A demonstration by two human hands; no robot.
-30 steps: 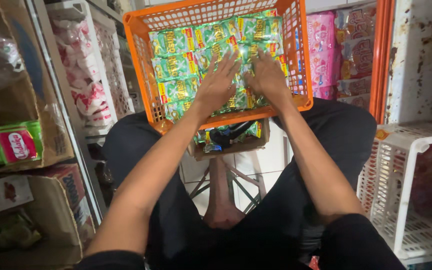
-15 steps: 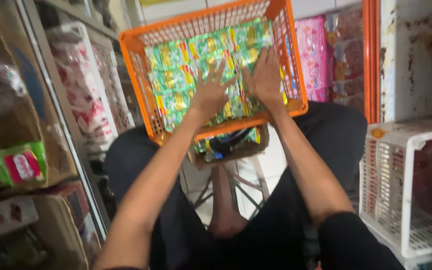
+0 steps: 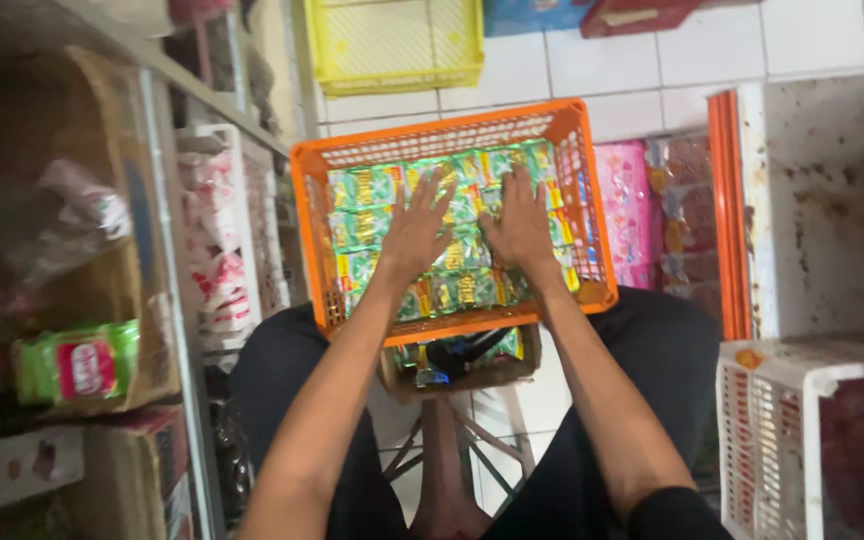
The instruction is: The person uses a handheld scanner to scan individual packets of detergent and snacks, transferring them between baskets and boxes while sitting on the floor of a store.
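Lower in view now, your orange crate [image 3: 592, 210] holds green snack packets [image 3: 367, 190].
Your left hand [image 3: 417, 235] and right hand [image 3: 520, 228] press flat, fingers spread, gripping nothing.

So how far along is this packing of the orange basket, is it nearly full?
Mostly filled, it seems: the orange basket holds rows of green packets across its whole floor. In hand: the left hand and right hand lie flat on the packets, fingers spread, pressing or evening them. Possibly left: a few more packets sit in the small box below the basket.
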